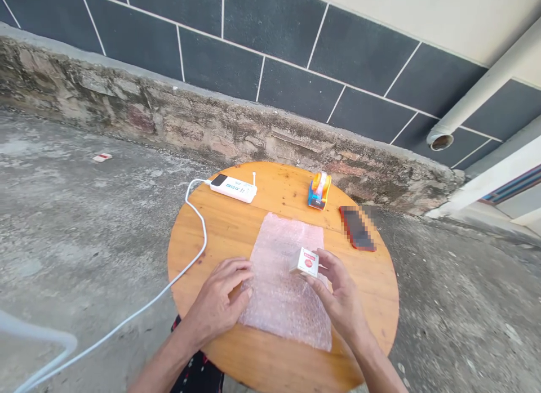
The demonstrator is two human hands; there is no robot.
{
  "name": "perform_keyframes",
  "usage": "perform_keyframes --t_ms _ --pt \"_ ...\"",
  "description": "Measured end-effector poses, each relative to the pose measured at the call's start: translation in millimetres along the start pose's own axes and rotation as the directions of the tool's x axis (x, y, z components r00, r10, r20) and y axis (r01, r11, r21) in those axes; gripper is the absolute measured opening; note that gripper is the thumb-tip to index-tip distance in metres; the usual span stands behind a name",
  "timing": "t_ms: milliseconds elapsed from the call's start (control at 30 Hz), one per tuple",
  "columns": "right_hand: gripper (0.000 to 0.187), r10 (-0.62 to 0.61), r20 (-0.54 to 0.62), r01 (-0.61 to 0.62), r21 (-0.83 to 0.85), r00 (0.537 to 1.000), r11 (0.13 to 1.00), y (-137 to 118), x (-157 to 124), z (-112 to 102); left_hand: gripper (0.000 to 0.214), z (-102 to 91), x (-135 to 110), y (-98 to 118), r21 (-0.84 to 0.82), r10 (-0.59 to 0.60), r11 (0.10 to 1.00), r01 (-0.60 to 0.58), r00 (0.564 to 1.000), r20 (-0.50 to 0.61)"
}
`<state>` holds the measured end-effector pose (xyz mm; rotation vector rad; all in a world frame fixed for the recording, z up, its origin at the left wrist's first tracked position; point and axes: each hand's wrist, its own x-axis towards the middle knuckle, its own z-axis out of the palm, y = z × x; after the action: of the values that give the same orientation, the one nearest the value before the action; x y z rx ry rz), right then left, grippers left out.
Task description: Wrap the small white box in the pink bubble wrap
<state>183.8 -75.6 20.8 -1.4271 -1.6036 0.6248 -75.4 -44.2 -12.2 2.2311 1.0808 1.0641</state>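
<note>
A sheet of pinkish bubble wrap [284, 269] lies flat on the round wooden table [236, 224]. My right hand [338, 294] grips a small white box with a red mark [305, 262], holding it just over the sheet's right part. My left hand [220, 297] rests on the sheet's left edge, fingers curled down on it and pressing it to the table.
A white power strip [234, 187] with a cable [186, 269] trailing off the left edge lies at the table's back. An orange and blue tape dispenser [319, 190] and a dark phone [357, 228] sit at the back right. Concrete floor, low stone ledge and tiled wall surround the table.
</note>
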Motion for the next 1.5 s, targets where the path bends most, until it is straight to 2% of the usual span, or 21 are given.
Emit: perform_keyframes --t_ms 133,367,1000,1500 --pt "0.044 -0.004 0.017 0.004 -0.007 1.000 1.000 0.3 7.4 7.8 0.025 1.0 -0.1 -1.0 0.010 0.026 1.000 -0.026 1.000 -0.007" --pt "0.043 -0.031 0.066 0.038 -0.120 0.997 0.992 12.3 10.9 18.4 0.025 3.3 -1.6 -3.9 0.022 0.031 0.999 -0.031 1.000 0.007" --pt "0.045 -0.082 0.102 0.102 -0.209 0.991 0.973 8.0 12.0 16.5 0.025 4.1 -0.5 -3.4 0.044 0.032 0.999 -0.033 0.999 0.024" --pt "0.043 -0.070 0.096 0.086 -0.170 0.993 0.982 10.8 7.7 16.2 0.025 3.5 1.0 -2.5 0.060 0.038 0.997 -0.040 0.999 0.031"
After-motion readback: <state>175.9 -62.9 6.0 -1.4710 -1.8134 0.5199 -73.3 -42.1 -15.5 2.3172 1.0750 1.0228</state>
